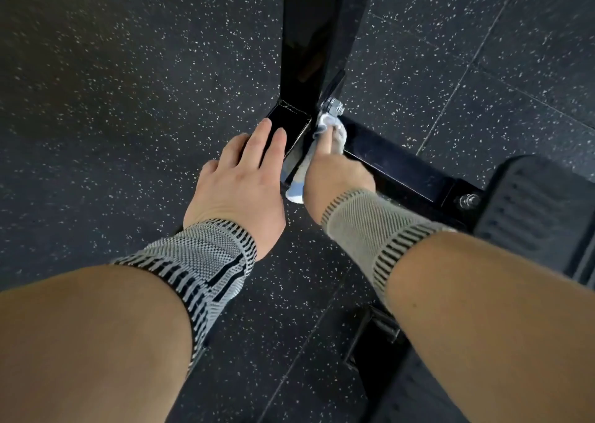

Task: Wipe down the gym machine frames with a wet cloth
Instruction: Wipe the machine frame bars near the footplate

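Note:
A glossy black machine frame [307, 36] runs from the top of the view down to a corner joint, where a second black beam [402, 171] branches off to the right. My left hand [238, 178] rests flat on the end of the frame with straight fingers. My right hand [335, 171] grips a white and blue cloth [328, 123] and presses it into the joint just below a silver bolt [333, 105]. Part of the cloth hangs out under my right palm. Both wrists wear grey knitted wrist supports.
The frame stands on dark speckled rubber floor tiles [128, 84]. A black ribbed footplate [541, 204] sits at the right end of the side beam, beside another bolt [468, 200]. More black machine parts lie under my right forearm at the bottom right.

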Demonstrator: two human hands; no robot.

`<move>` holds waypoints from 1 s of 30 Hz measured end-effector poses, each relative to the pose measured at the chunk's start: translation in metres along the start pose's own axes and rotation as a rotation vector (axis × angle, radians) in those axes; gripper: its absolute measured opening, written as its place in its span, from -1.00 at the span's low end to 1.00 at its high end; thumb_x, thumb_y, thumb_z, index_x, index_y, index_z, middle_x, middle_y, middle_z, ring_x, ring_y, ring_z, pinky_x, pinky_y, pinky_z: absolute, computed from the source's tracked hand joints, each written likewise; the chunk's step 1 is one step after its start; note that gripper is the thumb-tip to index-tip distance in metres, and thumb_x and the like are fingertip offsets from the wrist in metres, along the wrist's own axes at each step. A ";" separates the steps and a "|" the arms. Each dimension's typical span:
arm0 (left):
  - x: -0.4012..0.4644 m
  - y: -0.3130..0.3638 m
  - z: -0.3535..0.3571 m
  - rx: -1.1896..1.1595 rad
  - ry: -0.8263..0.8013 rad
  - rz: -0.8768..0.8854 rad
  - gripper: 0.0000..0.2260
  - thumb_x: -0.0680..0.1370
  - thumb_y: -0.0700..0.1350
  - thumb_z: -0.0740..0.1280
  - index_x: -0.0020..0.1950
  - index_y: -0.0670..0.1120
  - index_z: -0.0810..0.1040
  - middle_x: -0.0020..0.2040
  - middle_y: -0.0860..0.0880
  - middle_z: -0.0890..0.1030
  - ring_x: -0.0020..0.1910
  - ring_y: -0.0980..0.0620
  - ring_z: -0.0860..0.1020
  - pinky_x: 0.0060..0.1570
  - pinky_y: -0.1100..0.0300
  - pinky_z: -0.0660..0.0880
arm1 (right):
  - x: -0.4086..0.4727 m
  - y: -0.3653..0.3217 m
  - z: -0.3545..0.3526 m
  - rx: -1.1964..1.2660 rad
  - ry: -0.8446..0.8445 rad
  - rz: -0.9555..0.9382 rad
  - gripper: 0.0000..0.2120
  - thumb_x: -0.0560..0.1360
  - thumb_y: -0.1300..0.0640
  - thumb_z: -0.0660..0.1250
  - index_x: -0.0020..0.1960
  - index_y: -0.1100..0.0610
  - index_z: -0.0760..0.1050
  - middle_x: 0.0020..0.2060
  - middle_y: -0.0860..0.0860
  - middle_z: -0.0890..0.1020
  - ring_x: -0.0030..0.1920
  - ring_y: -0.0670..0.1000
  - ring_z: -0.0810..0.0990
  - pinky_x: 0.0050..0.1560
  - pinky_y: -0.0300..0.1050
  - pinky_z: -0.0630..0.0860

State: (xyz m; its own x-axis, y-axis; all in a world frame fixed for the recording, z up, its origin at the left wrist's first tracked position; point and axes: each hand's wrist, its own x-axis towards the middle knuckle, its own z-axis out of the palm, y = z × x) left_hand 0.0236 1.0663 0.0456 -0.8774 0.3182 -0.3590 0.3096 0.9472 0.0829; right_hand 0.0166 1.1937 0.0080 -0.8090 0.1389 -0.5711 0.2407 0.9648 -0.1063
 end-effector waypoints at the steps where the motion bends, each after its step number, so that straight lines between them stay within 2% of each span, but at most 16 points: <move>1: -0.001 0.000 0.000 0.004 0.003 0.001 -0.35 0.60 -0.05 0.13 0.55 0.05 -0.23 0.55 0.14 -0.23 0.52 0.02 -0.04 0.44 -0.07 0.13 | -0.005 -0.003 0.006 0.010 -0.017 -0.021 -0.19 0.55 0.24 0.19 0.51 0.18 -0.35 0.55 0.06 -0.07 -0.11 0.08 0.59 -0.45 -0.09 0.43; 3: -0.002 0.000 -0.001 0.010 0.006 0.004 -0.35 0.60 -0.04 0.13 0.55 0.04 -0.23 0.55 0.14 -0.23 0.52 0.02 -0.04 0.43 -0.06 0.14 | -0.011 -0.001 0.010 0.001 -0.027 -0.067 -0.24 0.57 0.19 0.17 0.52 0.19 -0.33 0.48 0.15 0.17 -0.13 0.09 0.61 -0.51 -0.10 0.32; 5: -0.001 0.000 -0.001 0.010 0.014 0.012 -0.35 0.61 -0.06 0.13 0.55 0.04 -0.22 0.55 0.14 -0.22 0.52 0.02 -0.03 0.43 -0.04 0.15 | -0.003 0.007 0.005 -0.032 0.029 -0.022 -0.25 0.58 0.18 0.15 0.52 0.20 -0.33 0.16 0.24 0.49 -0.38 0.04 0.54 -0.56 -0.14 0.26; 6: -0.001 0.001 0.000 0.010 0.013 0.012 -0.36 0.61 -0.06 0.12 0.55 0.04 -0.23 0.56 0.14 -0.22 0.51 0.02 -0.03 0.42 -0.03 0.16 | 0.001 0.008 0.000 -0.028 0.055 0.015 -0.26 0.59 0.16 0.14 0.52 0.20 -0.33 0.19 0.26 0.49 -0.46 0.02 0.45 -0.57 -0.16 0.24; 7: 0.000 0.000 -0.001 0.013 0.010 0.009 -0.36 0.61 -0.05 0.12 0.55 0.04 -0.23 0.56 0.13 -0.22 0.51 0.01 -0.02 0.42 -0.03 0.16 | 0.004 0.005 -0.003 -0.017 0.062 0.024 -0.27 0.60 0.16 0.14 0.52 0.22 -0.32 0.37 0.25 0.36 -0.49 0.01 0.38 -0.56 -0.17 0.22; 8: 0.000 0.000 0.000 0.015 0.008 0.006 -0.36 0.61 -0.05 0.12 0.56 0.04 -0.23 0.56 0.13 -0.22 0.51 0.01 -0.02 0.42 -0.03 0.16 | 0.006 0.001 -0.001 -0.030 0.051 0.010 -0.27 0.59 0.17 0.15 0.52 0.23 -0.30 0.49 0.21 0.17 -0.49 0.01 0.35 -0.57 -0.18 0.21; 9: 0.000 0.000 0.000 0.019 0.010 0.004 -0.36 0.61 -0.04 0.12 0.56 0.03 -0.23 0.56 0.12 -0.21 0.52 0.01 -0.02 0.43 -0.04 0.16 | 0.006 -0.003 0.003 -0.018 0.037 0.009 -0.26 0.58 0.18 0.16 0.53 0.24 -0.29 0.50 0.20 0.16 -0.48 0.02 0.39 -0.56 -0.19 0.22; 11: -0.002 0.001 -0.001 0.027 0.006 0.004 -0.35 0.61 -0.04 0.12 0.55 0.04 -0.22 0.56 0.12 -0.22 0.52 0.01 -0.02 0.43 -0.06 0.16 | 0.002 -0.004 0.010 0.030 0.023 0.003 -0.22 0.56 0.19 0.18 0.52 0.22 -0.32 0.29 0.18 0.47 -0.38 0.04 0.49 -0.50 -0.15 0.29; 13: -0.001 0.001 -0.001 0.027 0.010 0.006 -0.35 0.61 -0.05 0.12 0.55 0.04 -0.23 0.55 0.14 -0.23 0.51 0.01 -0.03 0.43 -0.05 0.16 | 0.005 0.000 0.009 0.030 0.066 -0.002 -0.24 0.55 0.24 0.17 0.53 0.21 -0.29 -0.01 0.12 0.60 -0.43 0.01 0.45 -0.50 -0.13 0.31; 15: -0.001 0.001 -0.002 0.021 0.006 0.001 -0.35 0.61 -0.05 0.13 0.55 0.04 -0.23 0.55 0.13 -0.22 0.51 0.01 -0.02 0.41 -0.03 0.17 | 0.012 0.004 0.004 0.100 0.173 0.027 -0.37 0.57 0.26 0.11 0.54 0.21 -0.11 -0.34 0.04 0.49 -0.48 -0.01 0.35 -0.49 -0.15 0.29; 17: -0.001 0.002 0.000 0.026 0.018 0.002 -0.35 0.61 -0.05 0.13 0.56 0.03 -0.21 0.56 0.13 -0.21 0.51 0.01 -0.02 0.40 -0.03 0.18 | 0.014 0.002 0.001 0.190 0.253 0.056 -0.61 0.58 0.25 0.08 0.40 0.18 0.22 -0.46 -0.02 0.33 -0.50 -0.03 0.28 -0.51 -0.17 0.19; 19: -0.001 0.001 0.000 0.034 0.015 0.008 -0.35 0.61 -0.06 0.14 0.56 0.04 -0.21 0.55 0.13 -0.22 0.51 0.01 -0.02 0.41 -0.03 0.18 | 0.006 0.003 0.003 0.243 0.269 0.040 -0.78 0.59 0.21 0.10 0.22 0.12 0.37 -0.43 -0.04 0.31 -0.48 -0.03 0.28 -0.49 -0.18 0.17; 22: 0.000 0.001 -0.001 0.018 -0.006 0.002 -0.34 0.61 -0.08 0.14 0.55 0.05 -0.24 0.55 0.14 -0.25 0.51 0.00 -0.03 0.42 -0.04 0.17 | -0.014 0.018 0.018 0.289 0.239 -0.011 -0.81 0.61 0.07 0.14 0.15 0.10 0.45 -0.21 -0.03 0.35 -0.29 -0.01 0.39 -0.35 -0.17 0.29; 25: 0.000 0.002 -0.002 0.027 -0.014 -0.001 -0.31 0.60 -0.08 0.16 0.55 0.04 -0.25 0.54 0.14 -0.26 0.51 0.01 -0.04 0.42 -0.03 0.17 | -0.024 0.029 0.020 0.677 0.208 0.125 -0.79 0.58 0.05 0.19 0.02 0.14 0.55 -0.15 0.02 0.49 -0.34 -0.07 0.42 -0.40 -0.22 0.37; 28: -0.002 0.001 -0.002 0.037 -0.001 0.014 -0.32 0.59 -0.04 0.15 0.55 0.03 -0.24 0.55 0.12 -0.25 0.50 0.00 -0.02 0.40 -0.02 0.19 | -0.012 0.021 0.005 0.829 0.265 0.135 -0.77 0.59 0.05 0.13 -0.22 0.04 0.40 -0.19 -0.03 0.39 -0.34 -0.10 0.38 -0.33 -0.18 0.35; 30: -0.001 0.000 -0.001 0.024 0.010 0.015 -0.35 0.60 -0.04 0.13 0.56 0.03 -0.22 0.55 0.12 -0.23 0.50 0.00 0.00 0.39 -0.02 0.20 | -0.002 0.008 -0.002 0.698 0.170 0.081 -0.83 0.61 0.07 0.06 0.03 0.08 0.41 -0.17 0.00 0.43 -0.30 -0.03 0.43 -0.24 -0.11 0.40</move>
State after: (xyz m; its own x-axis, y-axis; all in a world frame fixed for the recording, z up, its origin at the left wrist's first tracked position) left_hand 0.0244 1.0662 0.0476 -0.8760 0.3332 -0.3486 0.3318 0.9411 0.0658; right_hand 0.0189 1.2015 0.0093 -0.8325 0.2915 -0.4712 0.5442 0.5900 -0.5964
